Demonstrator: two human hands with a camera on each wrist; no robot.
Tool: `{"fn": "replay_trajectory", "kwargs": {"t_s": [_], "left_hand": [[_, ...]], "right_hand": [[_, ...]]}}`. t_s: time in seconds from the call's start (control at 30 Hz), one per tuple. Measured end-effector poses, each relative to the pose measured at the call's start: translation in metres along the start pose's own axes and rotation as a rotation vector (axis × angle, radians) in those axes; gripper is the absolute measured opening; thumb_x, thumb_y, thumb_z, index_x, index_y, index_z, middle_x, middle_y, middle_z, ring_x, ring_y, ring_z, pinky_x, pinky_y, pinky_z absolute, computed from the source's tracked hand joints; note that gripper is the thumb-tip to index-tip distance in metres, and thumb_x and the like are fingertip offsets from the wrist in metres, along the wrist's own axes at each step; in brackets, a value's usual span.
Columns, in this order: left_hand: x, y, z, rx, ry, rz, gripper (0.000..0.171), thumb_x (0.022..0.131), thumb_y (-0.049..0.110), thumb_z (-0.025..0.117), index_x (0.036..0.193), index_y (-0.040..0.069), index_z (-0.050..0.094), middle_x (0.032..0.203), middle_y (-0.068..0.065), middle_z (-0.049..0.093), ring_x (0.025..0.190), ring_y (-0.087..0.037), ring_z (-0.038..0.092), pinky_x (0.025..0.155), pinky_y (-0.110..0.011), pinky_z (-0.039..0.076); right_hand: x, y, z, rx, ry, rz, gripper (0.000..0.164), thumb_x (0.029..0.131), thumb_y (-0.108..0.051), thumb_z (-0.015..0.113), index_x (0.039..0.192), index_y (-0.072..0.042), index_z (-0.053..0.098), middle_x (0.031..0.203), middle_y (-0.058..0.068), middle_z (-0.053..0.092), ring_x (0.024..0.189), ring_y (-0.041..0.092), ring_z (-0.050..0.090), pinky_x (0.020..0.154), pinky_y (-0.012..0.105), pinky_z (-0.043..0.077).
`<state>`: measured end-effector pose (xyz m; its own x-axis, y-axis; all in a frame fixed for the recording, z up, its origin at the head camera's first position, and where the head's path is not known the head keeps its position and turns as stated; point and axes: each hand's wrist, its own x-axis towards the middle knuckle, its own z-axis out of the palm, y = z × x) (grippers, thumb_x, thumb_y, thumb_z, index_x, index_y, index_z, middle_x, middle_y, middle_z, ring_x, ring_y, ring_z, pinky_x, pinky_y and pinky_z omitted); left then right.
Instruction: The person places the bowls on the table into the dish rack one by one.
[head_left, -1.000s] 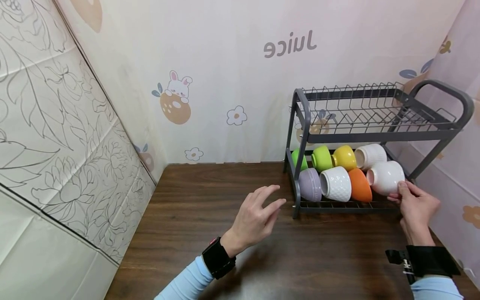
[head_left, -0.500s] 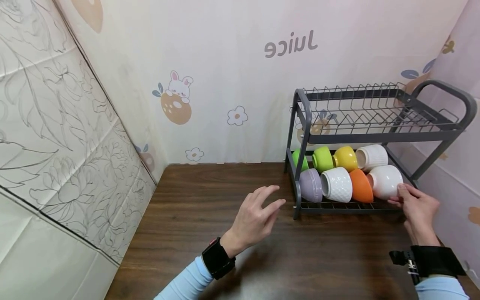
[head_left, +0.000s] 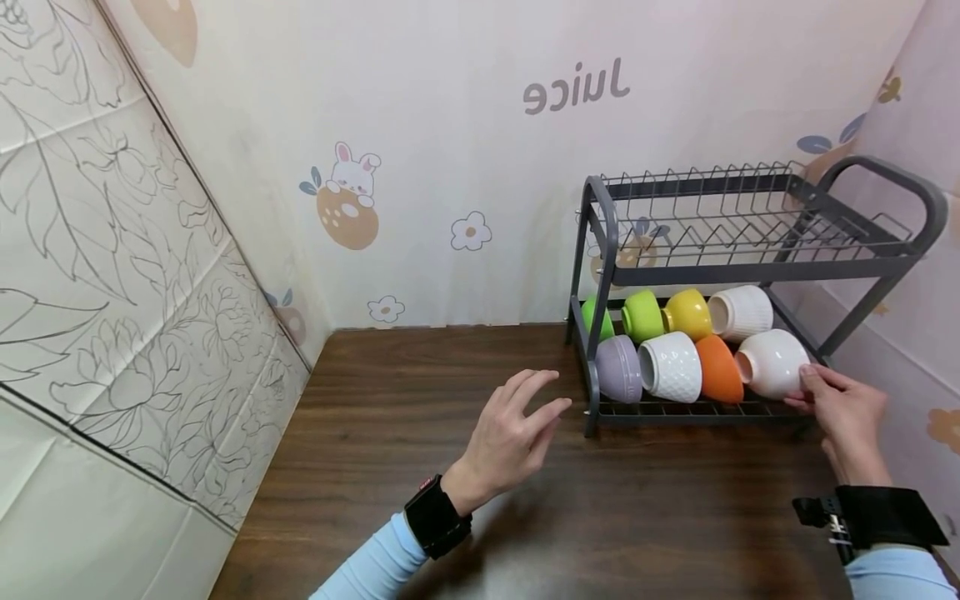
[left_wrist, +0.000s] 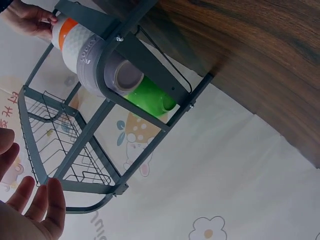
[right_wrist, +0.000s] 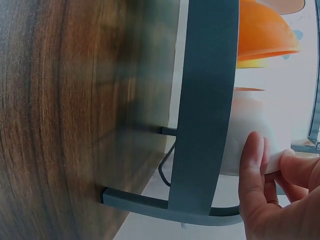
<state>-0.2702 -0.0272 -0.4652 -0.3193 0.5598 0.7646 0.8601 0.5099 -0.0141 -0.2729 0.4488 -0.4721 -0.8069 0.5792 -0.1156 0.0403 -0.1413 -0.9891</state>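
A white bowl point(head_left: 776, 364) lies on its side at the right end of the lower shelf of a dark grey dish rack point(head_left: 765, 273). My right hand point(head_left: 847, 417) pinches its rim; in the right wrist view the thumb and fingers point(right_wrist: 252, 155) are at the bowl's edge. Just left of it sits an orange bowl point(head_left: 720, 370), then a white textured cup point(head_left: 672, 367) and a lilac bowl point(head_left: 619, 369). My left hand point(head_left: 510, 433) is held over the table, left of the rack, with fingers spread and nothing in them.
Behind the front row lie green cups point(head_left: 642, 316), a yellow cup point(head_left: 687, 312) and a white ribbed cup point(head_left: 741, 312). The rack's upper wire basket point(head_left: 720, 225) stands above them. A brown wooden table point(head_left: 420, 375) meets printed wall sheets at the back and sides.
The white bowl has come down slightly onto the lower shelf beside the orange bowl. My right hand has shifted a little right and down with it; the left hand stays put.
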Motion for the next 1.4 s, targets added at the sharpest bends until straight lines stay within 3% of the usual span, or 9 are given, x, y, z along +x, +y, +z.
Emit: {"fn": "replay_trajectory", "kwargs": {"t_s": [0.2, 0.37, 0.67, 0.77, 0.9, 1.03, 1.17, 1.3, 1.4], "left_hand": [[-0.001, -0.002, 0.0, -0.003, 0.006, -0.008, 0.027, 0.096, 0.014, 0.072, 0.123, 0.013, 0.076, 0.148, -0.013, 0.054, 0.135, -0.029, 0.051, 0.103, -0.039, 0.05], [-0.002, -0.002, -0.001, 0.001, 0.002, -0.011, 0.027, 0.097, 0.014, 0.072, 0.123, 0.014, 0.076, 0.148, -0.012, 0.054, 0.135, -0.029, 0.051, 0.103, -0.039, 0.05], [-0.003, -0.004, 0.0, 0.015, 0.014, -0.017, 0.026, 0.097, 0.015, 0.072, 0.123, 0.014, 0.076, 0.147, -0.012, 0.055, 0.134, -0.028, 0.052, 0.099, -0.038, 0.051], [-0.004, -0.003, -0.002, 0.025, -0.007, -0.033, 0.027, 0.097, 0.016, 0.073, 0.124, 0.015, 0.076, 0.144, -0.011, 0.057, 0.131, -0.027, 0.054, 0.092, -0.036, 0.053], [-0.015, 0.002, -0.005, 0.041, -0.113, -0.106, 0.031, 0.096, 0.02, 0.077, 0.126, 0.019, 0.076, 0.134, -0.005, 0.064, 0.12, -0.022, 0.061, 0.082, -0.034, 0.054], [-0.034, 0.009, 0.001, 0.101, -0.296, -0.23, 0.03, 0.095, 0.03, 0.08, 0.124, 0.023, 0.076, 0.121, 0.002, 0.068, 0.11, -0.017, 0.064, 0.082, -0.035, 0.053], [-0.051, 0.015, 0.011, 0.126, -0.513, -0.332, 0.033, 0.097, 0.04, 0.077, 0.126, 0.024, 0.076, 0.12, 0.005, 0.068, 0.11, -0.017, 0.064, 0.085, -0.038, 0.053], [-0.064, 0.019, 0.015, 0.076, -0.665, -0.406, 0.037, 0.098, 0.041, 0.075, 0.13, 0.023, 0.075, 0.13, 0.001, 0.065, 0.121, -0.02, 0.061, 0.087, -0.046, 0.056], [-0.074, 0.024, 0.015, 0.053, -0.72, -0.453, 0.04, 0.096, 0.04, 0.078, 0.132, 0.024, 0.074, 0.137, -0.001, 0.063, 0.126, -0.023, 0.059, 0.086, -0.05, 0.056]], "right_hand": [[-0.002, 0.0, 0.011, -0.005, 0.023, -0.048, 0.041, 0.1, -0.01, 0.071, 0.141, -0.007, 0.066, 0.074, -0.016, 0.069, 0.055, 0.008, 0.07, 0.054, 0.022, 0.056], [-0.002, 0.004, 0.018, -0.025, 0.07, -0.089, 0.053, 0.1, -0.009, 0.07, 0.146, 0.008, 0.051, 0.072, -0.017, 0.068, 0.051, 0.007, 0.068, 0.051, 0.021, 0.055], [0.004, 0.008, 0.022, -0.418, 0.173, -0.222, 0.045, 0.104, -0.017, 0.065, 0.143, 0.004, 0.06, 0.068, -0.027, 0.056, 0.048, -0.005, 0.061, 0.049, 0.015, 0.051], [-0.006, 0.012, 0.025, -0.535, 0.234, -0.365, 0.04, 0.103, -0.02, 0.066, 0.137, 0.002, 0.068, 0.081, -0.021, 0.058, 0.054, -0.015, 0.054, 0.052, 0.01, 0.047], [-0.045, 0.019, 0.041, -0.563, 0.315, -0.741, 0.024, 0.097, -0.01, 0.072, 0.113, 0.006, 0.078, 0.094, -0.005, 0.066, 0.073, -0.021, 0.047, 0.072, 0.008, 0.038], [-0.099, 0.027, 0.074, -0.548, 0.135, -1.044, 0.013, 0.085, 0.003, 0.081, 0.097, 0.008, 0.079, 0.09, 0.016, 0.075, 0.089, -0.026, 0.048, 0.08, 0.006, 0.034], [-0.147, 0.051, 0.113, -0.631, -0.13, -1.102, 0.02, 0.073, 0.008, 0.088, 0.089, -0.002, 0.081, 0.082, 0.009, 0.076, 0.08, -0.013, 0.059, 0.073, 0.01, 0.044], [-0.183, 0.079, 0.142, -0.795, -0.38, -1.003, 0.023, 0.072, 0.007, 0.089, 0.084, -0.009, 0.079, 0.08, -0.002, 0.073, 0.072, 0.011, 0.069, 0.066, 0.029, 0.055], [-0.203, 0.09, 0.156, -0.987, -0.582, -0.78, 0.018, 0.08, 0.001, 0.086, 0.085, -0.014, 0.077, 0.082, -0.006, 0.071, 0.075, 0.015, 0.069, 0.068, 0.04, 0.057]]}}
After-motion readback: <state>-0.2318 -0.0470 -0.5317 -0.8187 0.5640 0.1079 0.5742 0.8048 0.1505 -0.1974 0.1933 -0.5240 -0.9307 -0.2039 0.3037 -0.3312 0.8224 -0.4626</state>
